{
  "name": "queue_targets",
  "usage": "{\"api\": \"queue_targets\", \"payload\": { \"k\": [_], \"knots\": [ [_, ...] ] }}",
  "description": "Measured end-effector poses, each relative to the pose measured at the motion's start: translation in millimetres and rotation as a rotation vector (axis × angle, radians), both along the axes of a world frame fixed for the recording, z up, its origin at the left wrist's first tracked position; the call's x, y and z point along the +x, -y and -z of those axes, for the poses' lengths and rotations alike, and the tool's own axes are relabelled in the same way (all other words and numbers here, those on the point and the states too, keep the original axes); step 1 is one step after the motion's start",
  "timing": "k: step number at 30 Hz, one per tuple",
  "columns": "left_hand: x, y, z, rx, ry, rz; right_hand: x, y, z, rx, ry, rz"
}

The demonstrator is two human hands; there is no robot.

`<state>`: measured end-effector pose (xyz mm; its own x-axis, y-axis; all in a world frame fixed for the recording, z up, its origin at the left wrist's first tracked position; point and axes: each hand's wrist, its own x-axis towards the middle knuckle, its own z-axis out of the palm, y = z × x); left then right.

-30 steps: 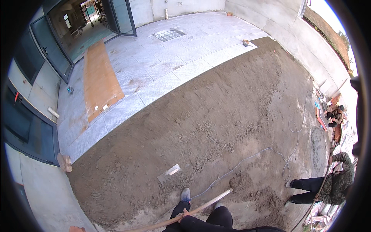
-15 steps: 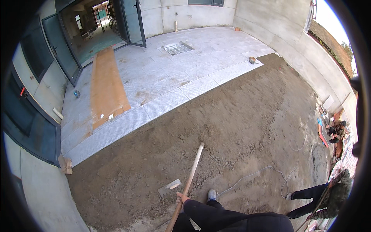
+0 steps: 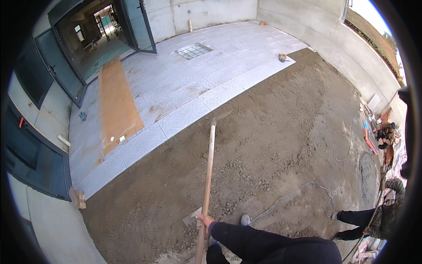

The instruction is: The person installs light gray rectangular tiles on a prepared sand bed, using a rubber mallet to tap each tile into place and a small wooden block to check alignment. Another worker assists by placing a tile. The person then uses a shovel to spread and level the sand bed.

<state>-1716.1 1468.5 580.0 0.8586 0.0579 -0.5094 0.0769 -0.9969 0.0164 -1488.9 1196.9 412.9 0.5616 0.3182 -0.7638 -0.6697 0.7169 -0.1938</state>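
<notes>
My right hand (image 3: 204, 221) is closed around the wooden shaft of a long-handled hoe (image 3: 209, 171). The shaft runs from the lower edge up and away from me. Its narrow head (image 3: 221, 117) rests on or just above the loose grey-brown soil (image 3: 259, 141), a little short of the paving edge; contact is hard to tell. A flat plastering trowel (image 3: 190, 219) lies on the soil beside my hand, partly hidden by hand and shaft. My left hand is out of view.
Pale paving slabs (image 3: 180, 123) border the soil, with a brown board (image 3: 118, 105) on them. A cable (image 3: 303, 187) crosses the soil at right. A co-worker (image 3: 382, 215) stands at lower right holding a pole; another person (image 3: 383, 134) is low by the right wall.
The hoe head has moved away from me, toward the paving edge, and its blade now shows. My right arm has stretched forward. The view has shifted slightly.
</notes>
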Motion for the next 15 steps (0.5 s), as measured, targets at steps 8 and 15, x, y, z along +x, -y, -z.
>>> {"api": "queue_targets", "payload": {
  "k": [8, 15],
  "knots": [
    [80, -98, -70, 0.196, -0.124, 0.264, -81, -19, -44, 0.199, -0.005, 0.353],
    [165, -189, -157, 0.55, -0.059, 0.648, -145, -86, 23, -0.199, -0.594, 0.619]
  ]
}}
